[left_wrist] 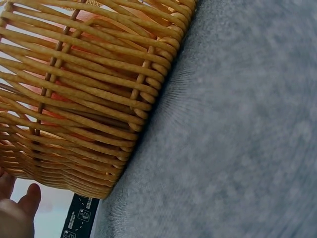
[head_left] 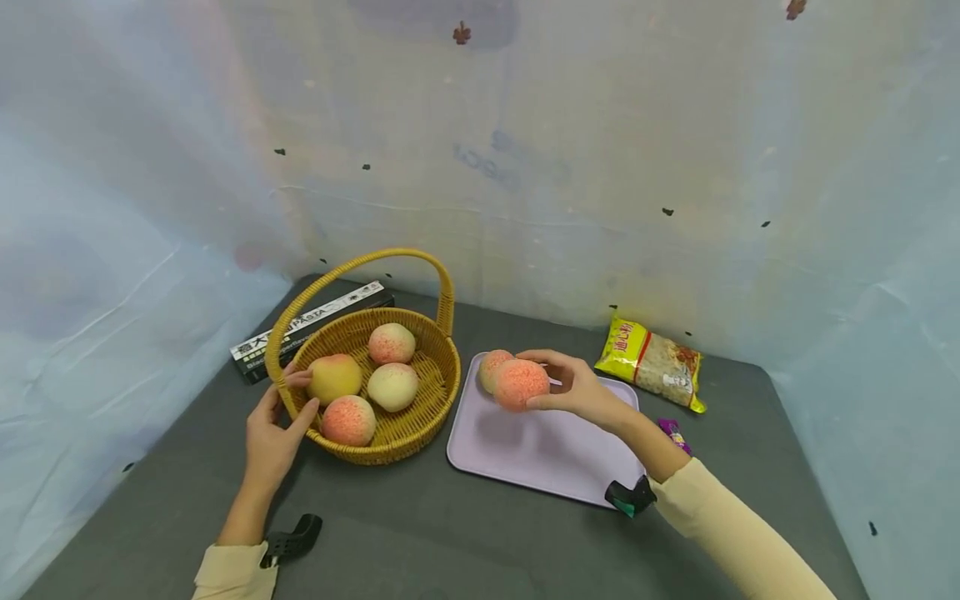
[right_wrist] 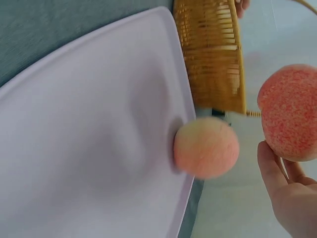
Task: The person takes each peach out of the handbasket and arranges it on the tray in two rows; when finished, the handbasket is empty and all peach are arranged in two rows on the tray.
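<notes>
The right hand (head_left: 573, 390) pinches a round, coral-red speckled peach (head_left: 522, 385) between thumb and fingers, holding it above a pale lilac rectangular tray with rounded corners (head_left: 555, 467). In the head view this fruit overlaps a smaller-looking yellow-and-pink peach (head_left: 491, 367); the right wrist view shows the two well apart, the second one at the tray's edge nearest the basket.

The left hand (head_left: 270, 440) is at the left rim of a round, golden-brown woven basket with a tall arched handle (head_left: 390, 454), its thumb and fingers spread apart; whether they grip the rim I cannot tell. The left wrist view shows the basket's side close up, with reddish fruit glimpsed through the weave, and a fingertip below its edge. Only the head view shows all four peaches inside: two red-speckled, one yellow with a red blush, one pale cream.

Behind the basket lies a long black-and-white pasta box (head_left: 348, 301). Beyond the tray are a yellow-and-clear plastic food bag (head_left: 652, 362) and a small purple wrapped packet (head_left: 673, 433), all on the dark grey tabletop (head_left: 420, 521).
</notes>
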The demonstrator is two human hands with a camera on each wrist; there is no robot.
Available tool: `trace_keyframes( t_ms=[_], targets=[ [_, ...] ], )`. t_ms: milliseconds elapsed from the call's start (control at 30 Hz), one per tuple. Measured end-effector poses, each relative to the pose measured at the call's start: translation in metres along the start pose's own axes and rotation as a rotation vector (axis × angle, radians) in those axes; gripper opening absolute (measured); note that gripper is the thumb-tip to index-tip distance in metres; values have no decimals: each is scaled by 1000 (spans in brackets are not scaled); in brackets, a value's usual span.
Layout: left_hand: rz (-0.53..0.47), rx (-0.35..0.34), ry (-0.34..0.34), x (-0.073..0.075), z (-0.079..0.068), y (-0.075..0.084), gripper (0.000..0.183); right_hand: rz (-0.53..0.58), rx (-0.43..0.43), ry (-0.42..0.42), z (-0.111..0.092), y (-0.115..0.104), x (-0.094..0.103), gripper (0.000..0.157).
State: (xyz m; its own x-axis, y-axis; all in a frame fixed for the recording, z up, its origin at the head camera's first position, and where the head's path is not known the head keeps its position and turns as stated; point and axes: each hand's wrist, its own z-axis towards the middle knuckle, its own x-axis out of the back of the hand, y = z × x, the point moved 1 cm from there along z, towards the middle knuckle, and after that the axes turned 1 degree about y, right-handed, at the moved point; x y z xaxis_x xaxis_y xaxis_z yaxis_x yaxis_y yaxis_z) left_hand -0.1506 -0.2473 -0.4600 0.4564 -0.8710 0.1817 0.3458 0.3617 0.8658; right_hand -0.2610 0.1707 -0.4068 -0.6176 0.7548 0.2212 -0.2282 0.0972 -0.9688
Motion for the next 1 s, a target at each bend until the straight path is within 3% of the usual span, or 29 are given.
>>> trace_keyframes(
  t_ms=[167, 433, 667, 1000],
  targets=[
    [5, 10, 12, 1, -1, 2, 35, -19, -48, 78, -13, 8, 15, 60],
    [24, 40, 14, 1, 1, 5, 35, -56, -68, 133, -22, 28, 34, 59],
    [21, 33, 12, 1, 1, 1, 32, -87, -167, 212, -22, 53, 41, 57],
    [14, 49, -4, 0, 1, -1, 32, -124, -202, 208, -20, 68, 42, 57]
  ],
)
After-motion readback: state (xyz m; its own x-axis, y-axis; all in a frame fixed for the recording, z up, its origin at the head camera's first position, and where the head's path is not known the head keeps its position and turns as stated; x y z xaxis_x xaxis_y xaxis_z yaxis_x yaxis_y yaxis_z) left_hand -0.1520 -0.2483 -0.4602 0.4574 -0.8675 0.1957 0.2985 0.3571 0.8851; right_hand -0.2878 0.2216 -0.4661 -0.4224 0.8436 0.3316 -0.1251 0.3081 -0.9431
